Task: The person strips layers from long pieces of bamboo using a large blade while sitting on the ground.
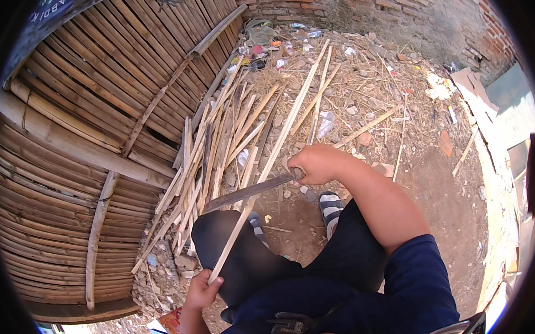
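My left hand [202, 289] is closed round the near end of a long pale bamboo strip [288, 126]. The strip slants up and away to the right, passing over my left knee, its far end above the littered ground. In my closed right hand [315, 164] is the handle of a machete [246, 194], mostly hidden by the fingers. Its dark blade points left and slightly toward me, crossing the strip just above my knee. Whether the edge bites into the strip, I cannot tell.
Left of my knees lies a heap of bamboo strips [212, 147] beside a bamboo-slat wall [76, 84]. More strips, straw, rubble and litter cover the ground ahead, up to a brick wall [396, 18]. Bare soil [437, 196] shows at right. My sandalled feet [331, 210] are between.
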{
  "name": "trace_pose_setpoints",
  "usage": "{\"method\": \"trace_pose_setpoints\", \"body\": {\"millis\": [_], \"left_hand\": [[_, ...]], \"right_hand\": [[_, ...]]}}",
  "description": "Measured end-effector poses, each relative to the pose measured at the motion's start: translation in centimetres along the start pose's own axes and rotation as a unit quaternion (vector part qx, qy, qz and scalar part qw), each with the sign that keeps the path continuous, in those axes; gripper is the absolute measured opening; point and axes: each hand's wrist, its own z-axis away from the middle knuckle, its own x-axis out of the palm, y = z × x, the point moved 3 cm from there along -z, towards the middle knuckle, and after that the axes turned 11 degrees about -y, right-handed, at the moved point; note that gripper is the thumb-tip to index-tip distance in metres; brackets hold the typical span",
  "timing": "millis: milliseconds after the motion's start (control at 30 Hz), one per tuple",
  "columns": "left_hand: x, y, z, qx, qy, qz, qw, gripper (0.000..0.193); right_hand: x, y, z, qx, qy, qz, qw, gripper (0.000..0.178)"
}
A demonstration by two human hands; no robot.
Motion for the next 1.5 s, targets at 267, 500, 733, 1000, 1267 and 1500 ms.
{"method": "trace_pose_setpoints", "body": {"millis": [267, 500, 733, 1000, 1267, 1500], "left_hand": [[0.1, 0.6, 0.3, 0.002, 0.01, -0.003, 1.0, 0.033], [0.1, 0.4, 0.1, -0.009, -0.011, 0.02, 1.0, 0.033], [0.1, 0.8, 0.1, 0.018, 0.002, -0.005, 1.0, 0.032], [0.0, -0.1, -0.1, 0.004, -0.014, 0.012, 1.0, 0.031], [0.3, 0.4, 0.3, -0.013, 0.013, 0.008, 1.0, 0.028], [0.0, 0.3, 0.2, -0.016, -0.002, 0.014, 1.0, 0.029]], "right_hand": [[-1.6, 10.0, 1.2, 0.198, 0.229, -0.287, 0.909, 0.052], [-0.1, 1.3, 0.0, 0.042, -0.01, -0.085, 0.995, 0.051], [-1.7, 7.0, 1.3, 0.131, 0.079, -0.178, 0.972, 0.049], [-0.1, 2.5, 0.4, 0.028, 0.012, -0.081, 0.996, 0.049], [-2.0, 6.3, 1.3, 0.133, 0.066, -0.153, 0.977, 0.047], [-1.1, 5.9, 1.5, 0.101, 0.096, -0.151, 0.979, 0.047]]}}
